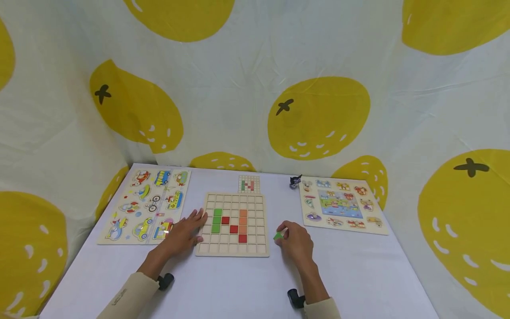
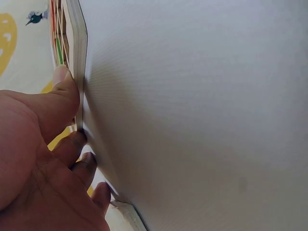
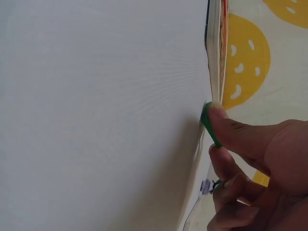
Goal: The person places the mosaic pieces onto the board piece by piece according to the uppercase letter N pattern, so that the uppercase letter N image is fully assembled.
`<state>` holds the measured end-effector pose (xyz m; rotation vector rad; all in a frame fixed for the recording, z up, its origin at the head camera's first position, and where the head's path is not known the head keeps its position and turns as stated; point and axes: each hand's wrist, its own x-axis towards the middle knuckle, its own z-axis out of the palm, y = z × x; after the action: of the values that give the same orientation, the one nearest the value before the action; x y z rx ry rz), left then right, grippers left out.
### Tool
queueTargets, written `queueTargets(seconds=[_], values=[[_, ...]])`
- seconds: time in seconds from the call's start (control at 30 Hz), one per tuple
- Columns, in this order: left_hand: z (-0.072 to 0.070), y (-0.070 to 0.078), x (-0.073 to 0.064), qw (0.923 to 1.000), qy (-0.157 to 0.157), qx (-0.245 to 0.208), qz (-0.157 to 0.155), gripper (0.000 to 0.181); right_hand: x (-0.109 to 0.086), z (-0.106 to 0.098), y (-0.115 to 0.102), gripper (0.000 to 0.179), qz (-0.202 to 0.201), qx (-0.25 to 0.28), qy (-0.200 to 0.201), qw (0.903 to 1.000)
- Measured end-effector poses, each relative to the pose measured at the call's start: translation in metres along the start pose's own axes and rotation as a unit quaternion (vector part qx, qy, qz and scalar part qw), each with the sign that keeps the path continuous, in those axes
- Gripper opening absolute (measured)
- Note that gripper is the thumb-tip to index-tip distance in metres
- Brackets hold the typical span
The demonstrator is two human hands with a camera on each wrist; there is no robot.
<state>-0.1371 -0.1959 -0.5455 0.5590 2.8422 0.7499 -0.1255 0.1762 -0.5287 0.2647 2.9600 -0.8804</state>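
A wooden grid board (image 1: 233, 252) lies on the table between the hands. On it sit a column of green tiles (image 1: 216, 220), a column of orange tiles (image 1: 243, 221) and a slanting line of red tiles (image 1: 233, 229). My left hand (image 1: 185, 235) rests at the board's left edge; in the left wrist view its thumb (image 2: 62, 91) touches the rim and the other fingers reach down along the table. To the right of the board, my right hand (image 1: 296, 241) pinches a green tile (image 3: 210, 126) between thumb and forefinger, tilted, close over the tabletop.
Behind the board lies a small pattern card (image 1: 249, 184) with a coloured grid. A vehicle puzzle board (image 1: 133, 212) is at the left, and another picture puzzle (image 1: 342, 206) at the right. A small dark figurine (image 1: 295, 181) stands near its corner. A lemon-print curtain (image 1: 239, 110) hangs behind.
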Motion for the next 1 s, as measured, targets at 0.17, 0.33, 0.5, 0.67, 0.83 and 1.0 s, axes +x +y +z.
queueTargets(seconds=[0.17, 0.33, 0.5, 0.67, 0.83, 1.0], values=[[-0.002, 0.002, 0.000, 1.0000, -0.001, -0.001, -0.001, 0.081, -0.002, 0.003, -0.002, 0.020, -0.002, -0.003, 0.010, 0.9999], [-0.002, 0.002, -0.001, 1.0000, -0.001, 0.003, 0.000, 0.081, -0.007, 0.004, -0.011, 0.013, -0.005, 0.033, 0.015, 0.9993], [-0.002, 0.002, -0.001, 1.0000, -0.001, 0.001, 0.002, 0.081, -0.013, 0.011, -0.027, 0.014, -0.019, 0.072, -0.004, 0.9972], [-0.001, 0.001, -0.001, 1.0000, 0.000, 0.001, 0.000, 0.081, -0.020, 0.026, -0.049, 0.018, -0.043, 0.098, -0.027, 0.9938], [0.000, -0.001, 0.000, 1.0000, 0.000, 0.000, -0.002, 0.082, -0.024, 0.043, -0.071, 0.020, -0.081, 0.112, -0.053, 0.9889], [0.001, 0.000, 0.001, 1.0000, -0.001, 0.004, 0.000, 0.081, -0.025, 0.062, -0.095, 0.021, -0.110, 0.114, -0.071, 0.9848]])
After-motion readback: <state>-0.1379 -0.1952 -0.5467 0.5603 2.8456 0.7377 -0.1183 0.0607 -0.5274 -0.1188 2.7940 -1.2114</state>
